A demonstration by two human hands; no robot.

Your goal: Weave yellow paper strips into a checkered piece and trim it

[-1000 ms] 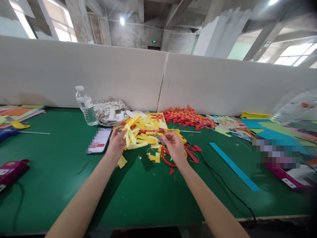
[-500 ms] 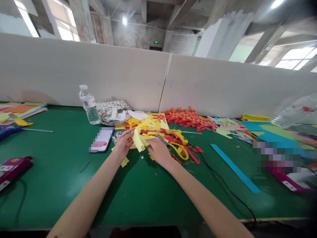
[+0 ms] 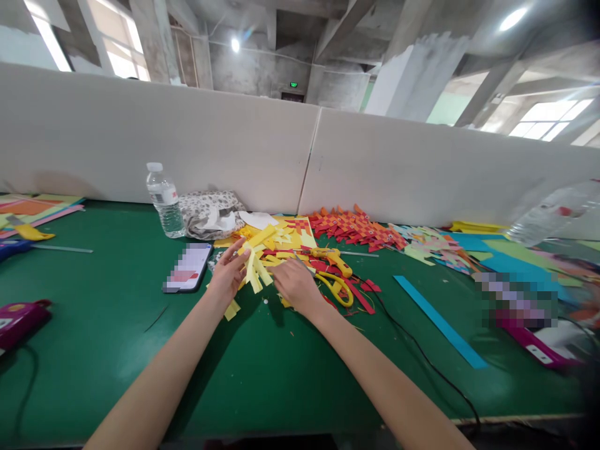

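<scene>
As the head view looks down over the green table (image 3: 290,381), the left hand (image 3: 227,275) pinches a piece made of pale yellow paper strips (image 3: 255,267), held up in front of the yellow scraps (image 3: 290,234), its loose ends splaying down toward the right hand (image 3: 296,284). The two hands are near each other but apart; the right one's fingers are curled and turned away, so I cannot tell what, if anything, they grip. The yellow-handled scissors (image 3: 350,296) lie just beyond that wrist. The piece should be very light, bendy and dry rather than slippery, though easily creased or torn at its narrow ends. It is probably best taken by the thicker part where the strips meet, using a light fingertip pinch.
</scene>
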